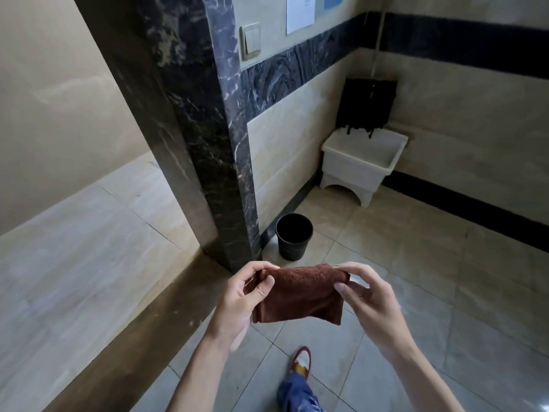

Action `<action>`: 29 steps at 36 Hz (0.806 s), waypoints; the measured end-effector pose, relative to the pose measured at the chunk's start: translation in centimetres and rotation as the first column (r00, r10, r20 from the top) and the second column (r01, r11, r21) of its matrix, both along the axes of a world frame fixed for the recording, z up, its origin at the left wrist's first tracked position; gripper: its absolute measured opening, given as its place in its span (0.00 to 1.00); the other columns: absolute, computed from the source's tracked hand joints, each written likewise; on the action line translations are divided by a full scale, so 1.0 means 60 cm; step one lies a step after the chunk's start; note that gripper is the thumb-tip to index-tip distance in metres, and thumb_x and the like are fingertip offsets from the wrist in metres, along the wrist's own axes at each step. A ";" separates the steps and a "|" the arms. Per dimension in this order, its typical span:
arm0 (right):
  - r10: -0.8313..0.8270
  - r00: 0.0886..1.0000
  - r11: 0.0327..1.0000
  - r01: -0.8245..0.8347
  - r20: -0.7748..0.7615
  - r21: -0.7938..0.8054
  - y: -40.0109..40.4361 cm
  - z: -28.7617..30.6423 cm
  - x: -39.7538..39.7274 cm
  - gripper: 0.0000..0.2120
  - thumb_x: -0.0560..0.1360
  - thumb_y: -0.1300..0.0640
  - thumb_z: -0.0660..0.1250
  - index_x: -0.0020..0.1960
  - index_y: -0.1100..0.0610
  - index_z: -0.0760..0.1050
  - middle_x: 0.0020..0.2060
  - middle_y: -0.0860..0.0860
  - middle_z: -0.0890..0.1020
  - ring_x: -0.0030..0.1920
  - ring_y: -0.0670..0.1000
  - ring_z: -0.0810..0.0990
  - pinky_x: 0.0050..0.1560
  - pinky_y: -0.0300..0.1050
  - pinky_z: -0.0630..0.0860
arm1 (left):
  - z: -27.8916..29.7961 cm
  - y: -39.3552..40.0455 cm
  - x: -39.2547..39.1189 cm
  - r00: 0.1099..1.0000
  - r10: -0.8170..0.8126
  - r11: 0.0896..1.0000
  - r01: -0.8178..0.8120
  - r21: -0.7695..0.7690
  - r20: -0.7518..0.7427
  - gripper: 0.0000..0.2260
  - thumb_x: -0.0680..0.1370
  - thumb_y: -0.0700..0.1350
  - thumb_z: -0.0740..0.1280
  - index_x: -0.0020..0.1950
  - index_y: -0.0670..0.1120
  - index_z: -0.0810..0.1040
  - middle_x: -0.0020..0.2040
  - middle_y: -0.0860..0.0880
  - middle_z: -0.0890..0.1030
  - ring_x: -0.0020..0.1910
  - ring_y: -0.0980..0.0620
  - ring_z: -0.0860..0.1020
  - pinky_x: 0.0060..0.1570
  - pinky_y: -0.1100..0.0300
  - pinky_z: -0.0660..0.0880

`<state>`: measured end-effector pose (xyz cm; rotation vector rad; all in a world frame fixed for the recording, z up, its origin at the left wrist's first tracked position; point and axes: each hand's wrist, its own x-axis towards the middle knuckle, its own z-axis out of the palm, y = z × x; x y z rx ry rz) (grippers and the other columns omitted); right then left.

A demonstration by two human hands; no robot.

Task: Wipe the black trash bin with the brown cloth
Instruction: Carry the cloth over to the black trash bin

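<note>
Tiled floor (pixel 401 263) carries the bin (pixel 294 237) upright at the dark pillar's foot, straight ahead of and below the cloth (pixel 300 292), which my left hand (pixel 237 301) and right hand (pixel 368 301) pinch at its ends, stretched crosswise, left slightly nearer.

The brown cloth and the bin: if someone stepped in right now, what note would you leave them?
Left hand: pinching the left edge of the brown cloth.
Right hand: pinching its right edge; the cloth is held folded between both, in the air.
Black trash bin: upright on the floor by the dark marble pillar, apart from the cloth.
Done: cloth in hand.
Left: reach the bin and wipe it.
</note>
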<state>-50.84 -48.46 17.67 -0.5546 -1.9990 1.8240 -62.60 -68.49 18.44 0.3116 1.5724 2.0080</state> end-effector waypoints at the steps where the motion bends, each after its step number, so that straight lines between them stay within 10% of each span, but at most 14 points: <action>1: 0.001 1.000 1.000 -0.001 -0.008 -0.001 0.009 -0.005 -0.017 0.13 0.76 0.73 0.68 0.54 0.58 0.81 0.53 0.58 0.83 0.51 0.54 0.86 0.51 0.36 0.79 | -0.003 0.009 -0.014 1.000 0.005 1.000 -0.006 0.017 0.018 0.06 0.75 0.41 0.69 0.50 0.45 0.84 0.47 0.48 0.85 0.48 0.53 0.83 0.49 0.57 0.81; 9: 0.042 0.999 0.941 -0.051 -0.035 -0.335 0.084 -0.049 -0.155 0.12 0.75 0.65 0.70 0.57 0.56 0.81 0.59 0.65 0.81 0.56 0.63 0.83 0.59 0.56 0.80 | -0.044 0.086 -0.138 0.988 0.092 0.995 -0.087 -0.051 0.123 0.07 0.78 0.36 0.67 0.54 0.40 0.82 0.54 0.45 0.85 0.56 0.48 0.83 0.56 0.51 0.80; 13: 0.031 1.000 0.751 -0.026 -0.005 -0.660 0.116 -0.067 -0.218 0.25 0.66 0.58 0.78 0.62 0.56 0.79 0.59 0.56 0.84 0.55 0.55 0.85 0.51 0.46 0.83 | -0.071 0.124 -0.195 0.978 0.134 0.989 -0.121 -0.086 0.162 0.07 0.76 0.35 0.68 0.51 0.42 0.83 0.52 0.49 0.85 0.55 0.52 0.83 0.53 0.58 0.80; 21: -0.027 0.989 0.193 0.151 0.149 -0.969 0.162 -0.136 -0.314 0.31 0.69 0.59 0.79 0.67 0.69 0.74 0.63 0.67 0.81 0.61 0.60 0.82 0.62 0.56 0.80 | -0.150 0.179 -0.304 0.970 0.133 0.988 -0.115 -0.098 0.203 0.07 0.72 0.36 0.69 0.46 0.45 0.83 0.51 0.47 0.85 0.55 0.50 0.82 0.54 0.55 0.80; 24: 0.069 0.987 0.113 0.134 0.143 -0.984 0.176 -0.173 -0.342 0.46 0.56 0.58 0.88 0.68 0.73 0.73 0.64 0.71 0.78 0.65 0.64 0.79 0.66 0.61 0.76 | -0.203 0.200 -0.348 0.975 0.091 0.992 -0.070 -0.107 0.203 0.06 0.72 0.36 0.70 0.47 0.45 0.82 0.54 0.43 0.83 0.60 0.43 0.79 0.63 0.47 0.75; 29: 0.131 0.982 0.027 0.137 0.139 -0.990 0.204 -0.280 -0.405 0.42 0.51 0.65 0.87 0.63 0.72 0.78 0.63 0.70 0.79 0.61 0.67 0.82 0.69 0.62 0.71 | -0.337 0.250 -0.425 0.985 0.003 0.994 0.016 -0.110 0.175 0.07 0.72 0.34 0.71 0.44 0.45 0.82 0.51 0.44 0.80 0.55 0.46 0.78 0.58 0.53 0.75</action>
